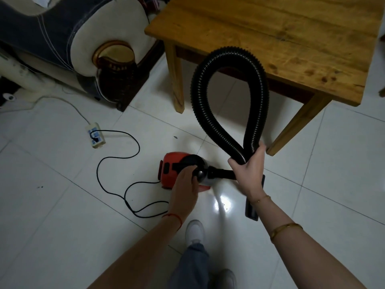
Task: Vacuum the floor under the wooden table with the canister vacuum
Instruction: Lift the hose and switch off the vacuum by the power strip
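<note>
Red-and-black plastic canister vacuum: sits on the white glossy tile floor, near the middle of the scene, just short of the near-left leg of the honey-coloured wooden table at far right.

Left hand: fingers curled over the black top of the canister, at its handle or switch; we cannot tell which.

Right hand: closed round both strands of the black ribbed flexible hose, which rises from the grip in a tall loop in front of the table edge.

Black rigid nozzle tube: lies on the tiles near right, partly behind the right wrist.

Step in hand, by our judgement: readying the machine. We would let the loop fall open so the hose runs without a kink, take the tube by its upper end, and keep the canister clear of the table leg before reaching beneath.

Black power cord: trails in curves left of the canister to a pale power strip; best kept behind us.

Cream and dark-blue upholstered sofa arm: far left.

Not made out: the nozzle tip, the floor beneath the table's far side, the hose joint behind the right hand.
</note>
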Demonstrator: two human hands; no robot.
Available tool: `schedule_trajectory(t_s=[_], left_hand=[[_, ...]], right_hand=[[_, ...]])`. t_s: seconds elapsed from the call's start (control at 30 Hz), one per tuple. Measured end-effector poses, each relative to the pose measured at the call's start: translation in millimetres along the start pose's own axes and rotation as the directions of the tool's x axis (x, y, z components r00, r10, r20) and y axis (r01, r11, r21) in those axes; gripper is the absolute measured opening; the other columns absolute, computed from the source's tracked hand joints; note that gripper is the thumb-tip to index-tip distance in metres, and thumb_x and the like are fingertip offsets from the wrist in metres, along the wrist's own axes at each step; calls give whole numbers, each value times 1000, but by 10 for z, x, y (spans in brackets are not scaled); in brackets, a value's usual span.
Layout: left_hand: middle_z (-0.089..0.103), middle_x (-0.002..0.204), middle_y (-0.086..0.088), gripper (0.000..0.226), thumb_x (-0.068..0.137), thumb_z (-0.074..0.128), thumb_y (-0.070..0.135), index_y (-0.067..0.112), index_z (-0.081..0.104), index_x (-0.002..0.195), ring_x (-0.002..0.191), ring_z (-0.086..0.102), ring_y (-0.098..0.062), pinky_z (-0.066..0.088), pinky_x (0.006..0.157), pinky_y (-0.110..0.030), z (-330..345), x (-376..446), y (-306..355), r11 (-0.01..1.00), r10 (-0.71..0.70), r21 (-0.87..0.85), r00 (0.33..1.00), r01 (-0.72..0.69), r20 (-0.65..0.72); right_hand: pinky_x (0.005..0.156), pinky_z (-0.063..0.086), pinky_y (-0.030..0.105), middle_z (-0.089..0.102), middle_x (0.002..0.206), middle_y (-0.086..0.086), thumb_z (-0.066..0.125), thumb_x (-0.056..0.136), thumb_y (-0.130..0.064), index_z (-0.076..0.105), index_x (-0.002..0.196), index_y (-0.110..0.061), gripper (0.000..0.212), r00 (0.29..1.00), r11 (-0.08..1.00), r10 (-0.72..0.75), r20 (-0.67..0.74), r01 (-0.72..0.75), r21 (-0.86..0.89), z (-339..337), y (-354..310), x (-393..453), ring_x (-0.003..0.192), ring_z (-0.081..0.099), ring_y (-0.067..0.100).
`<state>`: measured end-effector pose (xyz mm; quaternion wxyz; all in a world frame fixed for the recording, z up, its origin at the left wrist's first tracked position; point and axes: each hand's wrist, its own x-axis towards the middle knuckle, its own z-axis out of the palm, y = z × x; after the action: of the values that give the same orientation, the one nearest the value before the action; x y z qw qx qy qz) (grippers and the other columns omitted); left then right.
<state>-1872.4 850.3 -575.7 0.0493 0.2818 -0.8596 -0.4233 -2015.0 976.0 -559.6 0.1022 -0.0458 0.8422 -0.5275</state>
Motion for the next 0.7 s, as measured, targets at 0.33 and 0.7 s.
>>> schedule_trajectory(t_s=[0.33, 0.7], left_hand=[[5, 160, -5, 70, 90, 36, -6, 11, 11, 153, 147, 13, -22, 32, 113, -38, 379, 585, -1551, 936, -291, 256, 942, 243, 169], [0, 160, -5, 77, 86, 37, -8, 13, 7, 153, 147, 11, -25, 32, 112, -42, 689, 1040, -2344, 908, -368, 300, 900, 294, 233]], right_hand=[[94, 48, 39, 53, 116, -5, 74, 63, -23, 36, 128, -30, 76, 982, 986, -163, -95, 165, 13, 270, 295, 195, 109, 52, 18], [100, 43, 42, 49, 117, -19, 73, 63, -23, 42, 130, -25, 74, 940, 947, -321, -113, 318, -44, 521, 515, 412, 114, 49, 11]])
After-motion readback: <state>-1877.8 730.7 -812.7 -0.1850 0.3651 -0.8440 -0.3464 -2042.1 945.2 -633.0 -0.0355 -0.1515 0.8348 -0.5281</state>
